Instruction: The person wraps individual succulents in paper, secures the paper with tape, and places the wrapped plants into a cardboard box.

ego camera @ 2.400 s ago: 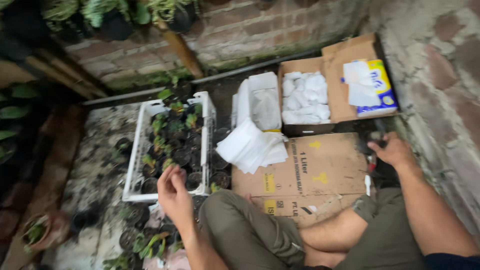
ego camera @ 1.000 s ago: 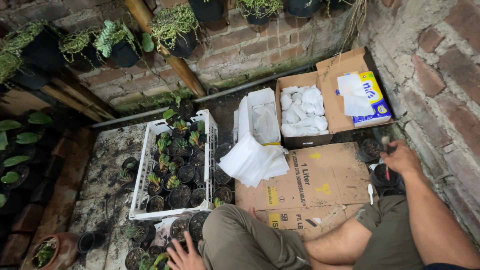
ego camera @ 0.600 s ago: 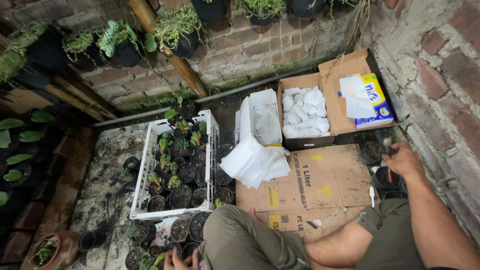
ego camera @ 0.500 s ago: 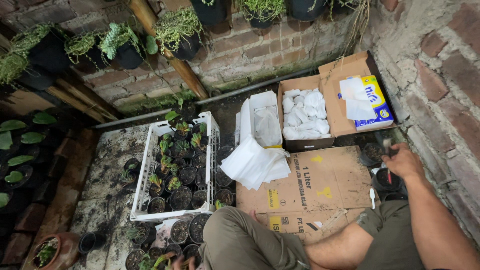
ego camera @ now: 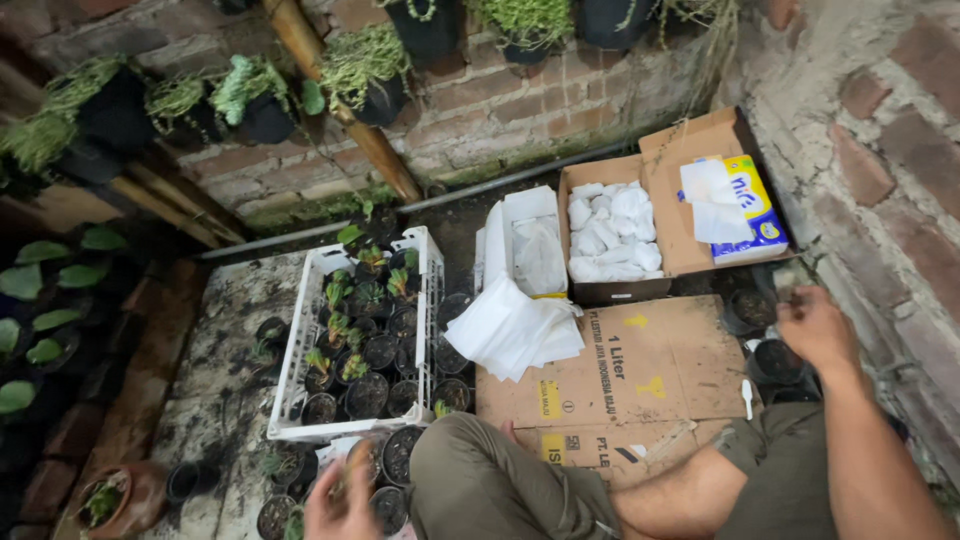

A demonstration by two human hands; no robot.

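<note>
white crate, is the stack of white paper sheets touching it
Apart. The head view shows dark pots between the white crate and the stack of white paper sheets.

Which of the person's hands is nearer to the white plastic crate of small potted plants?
Left. The left hand hovers just below the white crate's near rim, over loose black pots. The right hand is far off across the flattened cardboard, by the brick wall.

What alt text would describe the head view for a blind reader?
A seated person's left hand hovers over small black pots beside a white crate of seedlings, while the right hand reaches toward pots by flattened cardboard.
</note>
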